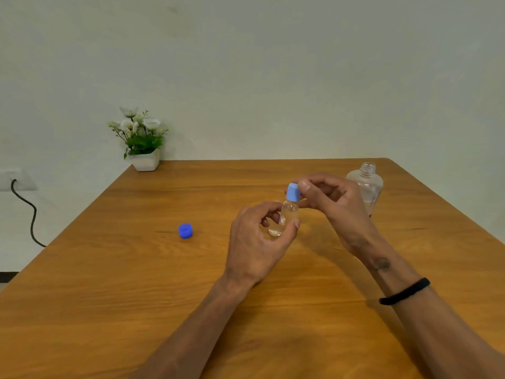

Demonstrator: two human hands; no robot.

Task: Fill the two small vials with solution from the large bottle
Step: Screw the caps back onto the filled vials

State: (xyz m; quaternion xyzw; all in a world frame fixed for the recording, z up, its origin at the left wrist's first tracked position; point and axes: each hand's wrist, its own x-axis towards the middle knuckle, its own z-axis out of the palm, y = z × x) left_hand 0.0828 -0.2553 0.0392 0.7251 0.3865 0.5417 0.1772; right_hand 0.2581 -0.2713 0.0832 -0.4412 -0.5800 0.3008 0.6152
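My left hand (257,242) grips a small clear vial (285,217) upright just above the wooden table (136,296). The vial has a light blue cap (293,192) on top, and my right hand (330,198) pinches that cap with thumb and fingers. A white label shows on the vial's side, with a little clear liquid at its bottom. The large clear bottle (367,184) stands uncapped behind my right hand, at the table's far right, partly hidden by it. A loose darker blue cap (185,231) lies on the table to the left. Only one vial is in view.
A white pot of artificial flowers (143,143) stands at the table's far left corner by the wall. A black cable (30,212) hangs from a wall socket left of the table. A black band (404,291) circles my right forearm.
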